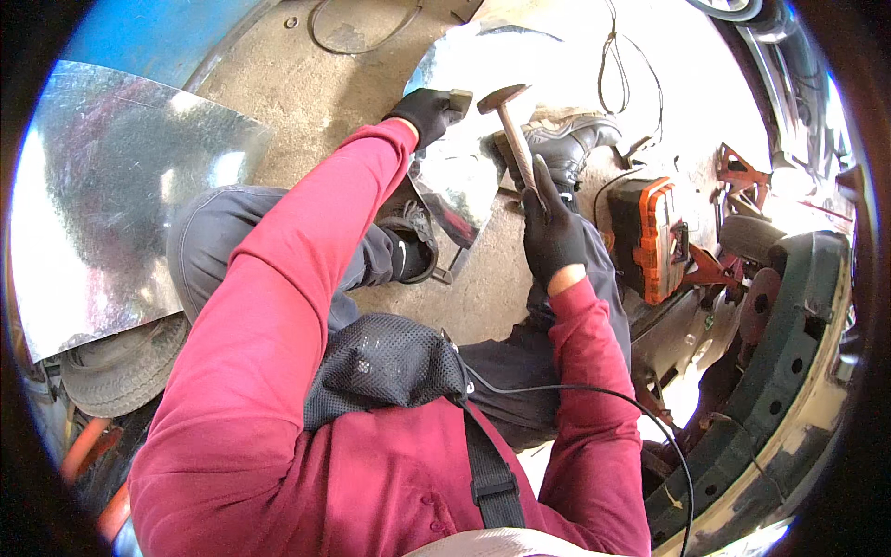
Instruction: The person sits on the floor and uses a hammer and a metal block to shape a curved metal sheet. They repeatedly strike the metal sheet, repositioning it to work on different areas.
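Observation:
My right hand (pixel 554 232), in a black glove, is closed around the handle of a hammer (pixel 516 139). The hammer's head points away from me, raised above a shiny metal sheet (pixel 464 176) that lies on the floor between my feet. My left hand (pixel 429 113), also gloved in black, grips a small grey-olive block (pixel 459 101) over the same sheet, just left of the hammer head. The block's exact kind does not show. Hammer and block are apart.
A large shiny metal sheet (pixel 121 195) leans over a tire (pixel 125 371) at my left. To my right stand an orange and black toolbox (pixel 645 239), a red jack stand (pixel 740 170) and a dark curved car part (pixel 780 353). A loose cable (pixel 617 65) runs along the floor ahead.

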`<action>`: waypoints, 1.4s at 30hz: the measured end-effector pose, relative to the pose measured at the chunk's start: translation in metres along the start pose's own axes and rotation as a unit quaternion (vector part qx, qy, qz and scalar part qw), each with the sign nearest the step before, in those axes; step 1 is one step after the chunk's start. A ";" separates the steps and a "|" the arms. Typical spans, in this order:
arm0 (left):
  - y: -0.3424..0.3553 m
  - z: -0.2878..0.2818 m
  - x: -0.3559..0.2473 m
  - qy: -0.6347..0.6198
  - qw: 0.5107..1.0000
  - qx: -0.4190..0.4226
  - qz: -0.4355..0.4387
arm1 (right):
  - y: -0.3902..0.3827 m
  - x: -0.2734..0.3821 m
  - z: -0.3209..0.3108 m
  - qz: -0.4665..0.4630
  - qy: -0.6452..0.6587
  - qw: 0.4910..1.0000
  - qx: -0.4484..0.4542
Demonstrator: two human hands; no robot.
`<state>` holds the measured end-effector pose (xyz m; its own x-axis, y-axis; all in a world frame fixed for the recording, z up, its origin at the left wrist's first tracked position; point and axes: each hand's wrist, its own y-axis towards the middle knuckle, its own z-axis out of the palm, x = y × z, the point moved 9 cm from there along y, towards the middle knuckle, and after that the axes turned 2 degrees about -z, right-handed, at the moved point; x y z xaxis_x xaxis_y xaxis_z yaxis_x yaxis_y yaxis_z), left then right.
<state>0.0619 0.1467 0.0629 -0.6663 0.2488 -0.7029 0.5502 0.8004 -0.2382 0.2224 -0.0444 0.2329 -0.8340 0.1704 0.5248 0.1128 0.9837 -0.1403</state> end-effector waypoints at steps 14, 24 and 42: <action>0.017 -0.004 -0.021 0.033 0.999 -0.008 0.020 | -0.002 0.050 -0.071 -0.083 -0.166 0.972 -0.144; 0.008 -0.001 0.012 0.027 0.999 -0.015 0.024 | 0.011 0.038 -0.058 -0.004 0.141 0.987 -0.072; 0.023 0.011 0.017 0.061 0.998 -0.016 0.022 | 0.013 0.008 -0.040 0.044 0.069 0.995 -0.055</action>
<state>0.0687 0.1633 0.0378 -0.6996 0.3472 -0.6245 0.5652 0.8037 -0.1864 0.2386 -0.0280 0.2688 -0.7372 0.2542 0.6260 0.2463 0.9639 -0.1013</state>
